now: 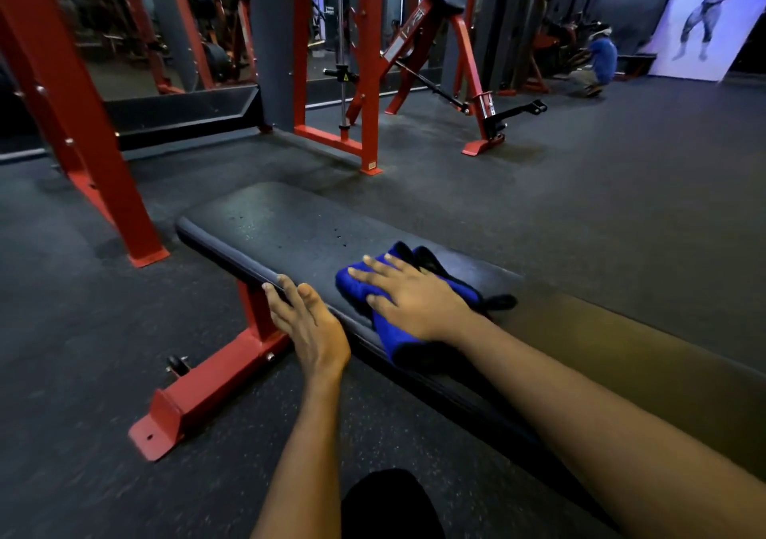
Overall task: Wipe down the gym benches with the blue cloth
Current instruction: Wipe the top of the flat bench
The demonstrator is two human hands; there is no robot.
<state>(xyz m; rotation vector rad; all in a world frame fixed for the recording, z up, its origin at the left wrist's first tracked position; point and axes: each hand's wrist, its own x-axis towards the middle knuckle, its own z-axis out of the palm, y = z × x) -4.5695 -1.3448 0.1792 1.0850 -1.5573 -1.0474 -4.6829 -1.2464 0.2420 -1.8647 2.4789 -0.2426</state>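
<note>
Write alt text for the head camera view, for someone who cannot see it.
A person's right hand presses a blue cloth flat on a black padded gym bench, while the left hand rests on its near edge. Red steel frames stand behind.

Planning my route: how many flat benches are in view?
1: the black bench right in front, left hand on its edge, right hand pressing the blue cloth on top. Others may be hidden.

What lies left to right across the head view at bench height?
Red bench foot → left hand on the edge of the bench → right hand flat on the blue cloth.
</note>
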